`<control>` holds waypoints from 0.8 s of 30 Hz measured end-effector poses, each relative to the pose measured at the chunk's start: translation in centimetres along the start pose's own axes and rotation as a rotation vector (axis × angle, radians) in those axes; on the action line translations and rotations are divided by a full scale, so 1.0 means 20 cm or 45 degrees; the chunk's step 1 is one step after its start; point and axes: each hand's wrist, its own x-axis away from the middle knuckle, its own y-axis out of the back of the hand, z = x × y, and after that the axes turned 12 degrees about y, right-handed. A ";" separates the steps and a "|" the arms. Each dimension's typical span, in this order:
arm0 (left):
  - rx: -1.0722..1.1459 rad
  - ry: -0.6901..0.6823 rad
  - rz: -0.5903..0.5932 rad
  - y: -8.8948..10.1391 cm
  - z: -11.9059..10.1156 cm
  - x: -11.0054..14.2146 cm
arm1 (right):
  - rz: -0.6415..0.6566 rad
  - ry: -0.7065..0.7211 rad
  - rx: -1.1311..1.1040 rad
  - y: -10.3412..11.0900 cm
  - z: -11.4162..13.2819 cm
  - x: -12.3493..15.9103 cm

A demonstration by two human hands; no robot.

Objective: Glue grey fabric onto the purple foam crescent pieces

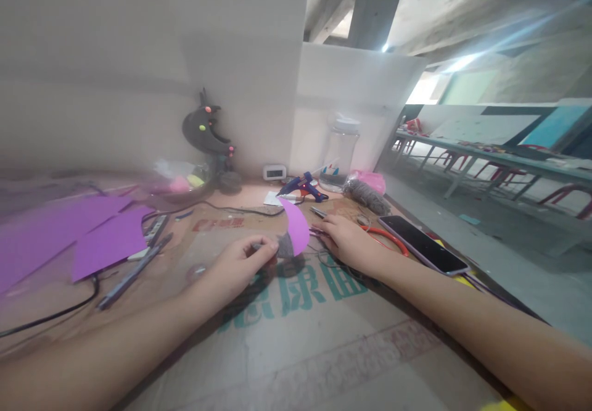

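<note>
My left hand (pixel 256 255) is closed, thumb and fingers pinching a grey fuzzy piece (pixel 285 245) joined to a curved purple paper crescent (pixel 297 226) that stands up above the cardboard. Close to the crescent's right side, my right hand (pixel 345 241) has its fingers bent together; something thin and pinkish shows at the fingertips, too small to name. Beside and partly under that hand lies a tool with orange handles (pixel 388 237), its metal tip (pixel 318 212) showing beyond the fingers. Loose grey yarn or wire runs around it.
Purple sheets (pixel 108 244) and a grey pen-like stick (pixel 134 272) lie left. Behind are a blue glue gun (pixel 303 186), a small digital clock (pixel 274 172), a clear jar (pixel 340 152) and a dark crescent ornament (pixel 203 128). A phone (pixel 423 244) and grey yarn (pixel 367 196) lie right.
</note>
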 end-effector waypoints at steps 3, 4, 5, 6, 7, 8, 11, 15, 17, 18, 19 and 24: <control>-0.010 0.005 -0.002 0.00 0.01 0.00 | -0.011 -0.050 -0.032 -0.02 -0.02 0.01; -0.009 0.008 0.004 0.00 0.01 0.00 | -0.028 -0.077 -0.085 -0.03 -0.03 0.01; -0.008 0.011 0.011 0.00 0.01 0.00 | -0.049 -0.105 -0.147 -0.03 -0.04 0.01; -0.010 0.014 0.020 0.00 0.00 0.00 | -0.071 -0.132 -0.208 -0.03 -0.04 0.02; -0.015 0.012 0.026 0.00 0.00 0.00 | -0.095 -0.165 -0.255 -0.03 -0.04 0.02; -0.024 0.008 0.027 0.00 0.00 0.00 | -0.119 -0.200 -0.290 -0.02 -0.03 0.02; -0.038 0.005 0.023 0.00 0.00 0.01 | -0.235 -0.329 -0.407 0.01 -0.03 0.01; -0.024 0.003 0.016 0.00 0.00 0.00 | -0.493 -0.498 -0.651 0.02 -0.06 -0.01; -0.020 0.002 0.018 0.00 0.01 0.00 | -0.624 -0.575 -0.819 0.02 -0.08 -0.02; -0.017 0.001 0.026 0.00 0.01 0.00 | -0.682 -0.607 -0.911 0.02 -0.10 -0.02; -0.012 0.001 0.034 0.00 0.01 0.00 | -0.735 -0.632 -1.003 0.02 -0.10 -0.02; 0.026 -0.006 0.031 0.00 0.02 -0.01 | -0.921 -0.644 -1.370 0.08 -0.01 -0.05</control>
